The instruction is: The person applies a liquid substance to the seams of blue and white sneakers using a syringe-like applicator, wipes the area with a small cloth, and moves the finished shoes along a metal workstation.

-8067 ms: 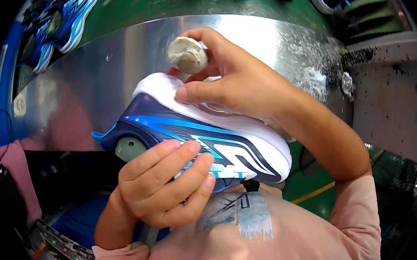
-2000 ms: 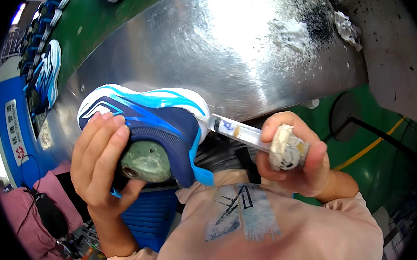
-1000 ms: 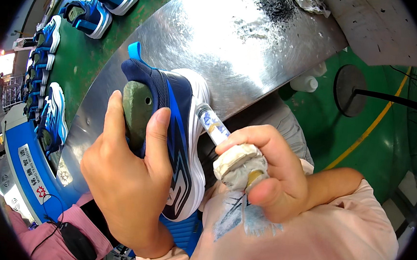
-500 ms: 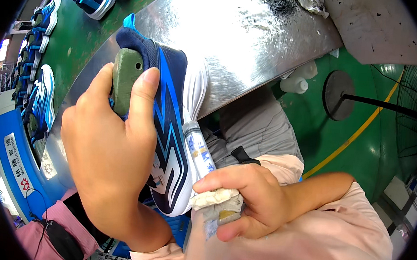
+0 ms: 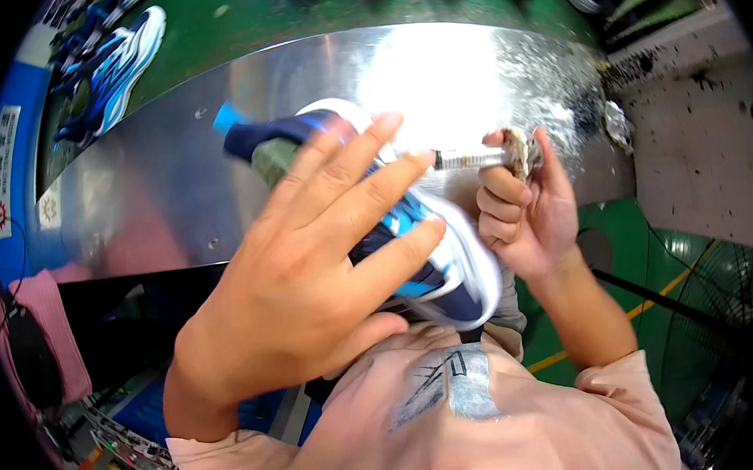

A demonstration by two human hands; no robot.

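The left hand [image 5: 304, 274] now lies flat over the shoe [image 5: 432, 256] with its fingers spread wide, pressing on the upper rather than gripping round it; half a second ago the same hand was wrapped round the heel end and held the shoe nearly upright, toe toward the person. The shoe has since swung down and round, so that its long axis runs from about ten o'clock to four o'clock in the head view, the heel collar and the green last [image 5: 269, 153] at the ten o'clock end, the white-soled toe toward four o'clock, close over the person's chest. The right hand [image 5: 526, 215] has risen from below the shoe to its one o'clock side and is clenched on a rag [image 5: 522, 149] and a thin tube-like tool [image 5: 469, 159], which lies almost level and points toward nine o'clock at the shoe's upper edge. As a judgement, the turn brings a fresh side of the shoe to the tool, so the work seems to be going on round the shoe and not ending. Behind both hands the shiny metal table [image 5: 153, 184] spreads out, with another blue shoe [image 5: 113, 72] on the green belt [image 5: 235, 7] at ten o'clock.
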